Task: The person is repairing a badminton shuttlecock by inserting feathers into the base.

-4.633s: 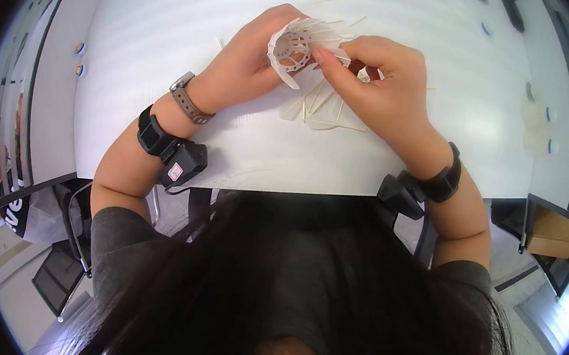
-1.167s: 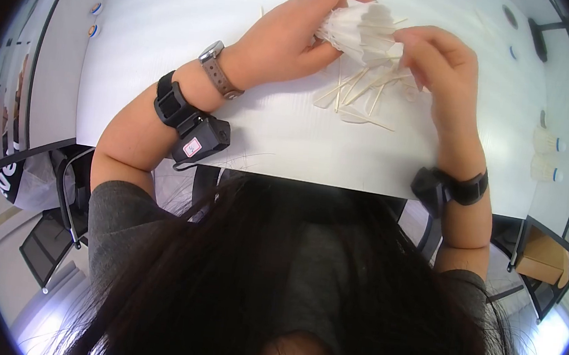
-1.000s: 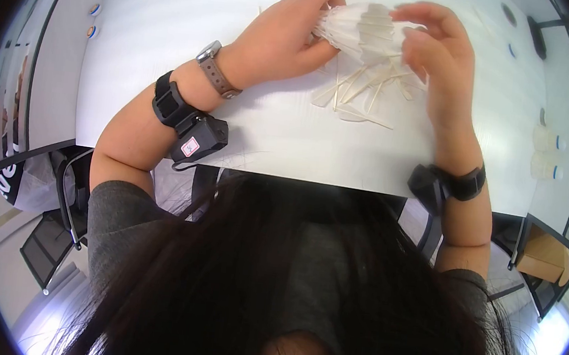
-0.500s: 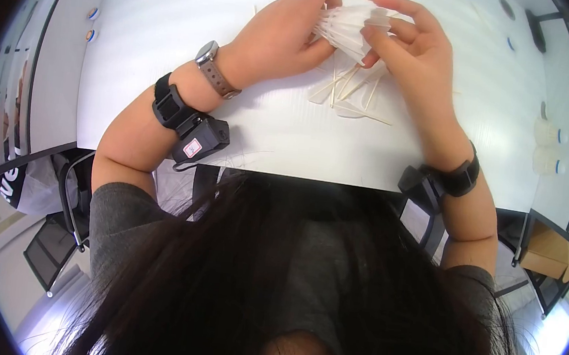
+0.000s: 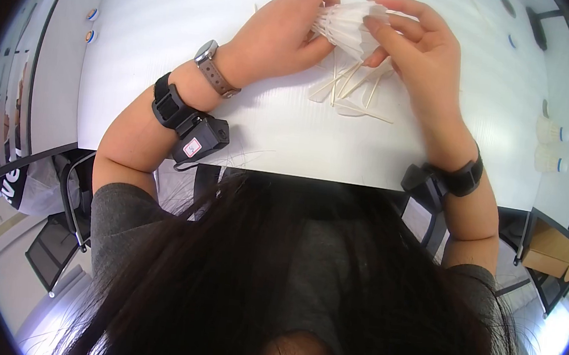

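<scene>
over the tabletop (image 5: pixel 301 145), left hand (image 5: pixel 278 30) wraps the birdie (image 5: pixel 349 30), right hand (image 5: pixel 420 50) pinches its wide end, loose feathers (image 5: pixel 349 110) nearby

Loose feathers (image 5: pixel 351 109) lie in an overlapping heap on a white table (image 5: pixel 288 143), with two shuttlecocks (image 5: pixel 548 131) resting along its right side and two small blue-banded round pieces (image 5: pixel 90 37) near its left edge.

The shuttlecock (image 5: pixel 353 30) has turned: its holed ring, facing the camera at first, is now hidden by the left hand (image 5: pixel 281 30). The right hand's (image 5: pixel 421 43) thumb, off the rim a second ago, now presses the feathers.
</scene>
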{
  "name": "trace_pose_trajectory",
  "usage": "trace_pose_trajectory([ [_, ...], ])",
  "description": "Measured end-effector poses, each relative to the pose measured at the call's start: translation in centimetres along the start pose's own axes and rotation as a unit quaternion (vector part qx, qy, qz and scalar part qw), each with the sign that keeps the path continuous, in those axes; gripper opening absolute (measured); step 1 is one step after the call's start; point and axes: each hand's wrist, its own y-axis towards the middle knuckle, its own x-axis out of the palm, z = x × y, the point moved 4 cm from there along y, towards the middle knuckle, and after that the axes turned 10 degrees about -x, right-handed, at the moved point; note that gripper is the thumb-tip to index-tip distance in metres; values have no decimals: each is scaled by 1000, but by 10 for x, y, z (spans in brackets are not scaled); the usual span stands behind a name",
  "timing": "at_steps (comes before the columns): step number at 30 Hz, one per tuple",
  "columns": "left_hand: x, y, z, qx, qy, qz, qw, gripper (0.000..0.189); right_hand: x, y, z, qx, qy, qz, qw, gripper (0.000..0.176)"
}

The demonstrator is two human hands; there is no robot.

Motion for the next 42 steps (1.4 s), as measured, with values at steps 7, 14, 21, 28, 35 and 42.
trace_pose_trajectory([
  [7, 1, 0, -5, 7, 0, 6, 1000, 73, -7, 2, 2, -29, -17, -1, 999, 28],
  [14, 0, 1, -6, 8, -2, 6, 1000, 76, -12, 2, -4, -25, -27, 13, 999, 24],
  [21, 0, 1, -6, -7, -17, 1, 1000, 78, -16, 3, -9, -53, -35, 34, 997, 24],
  [28, -2, 2, -5, 34, -26, 12, 999, 77, -13, 5, -8, -61, -45, -9, 997, 28],
  [35, 0, 0, -9, 80, -26, 22, 996, 75, -11, 1, -7, -48, -4, -78, 996, 27],
  [42, -1, -1, -3, 6, -68, -57, 996, 83, -9, 0, -7, -74, -29, -61, 995, 30],
])
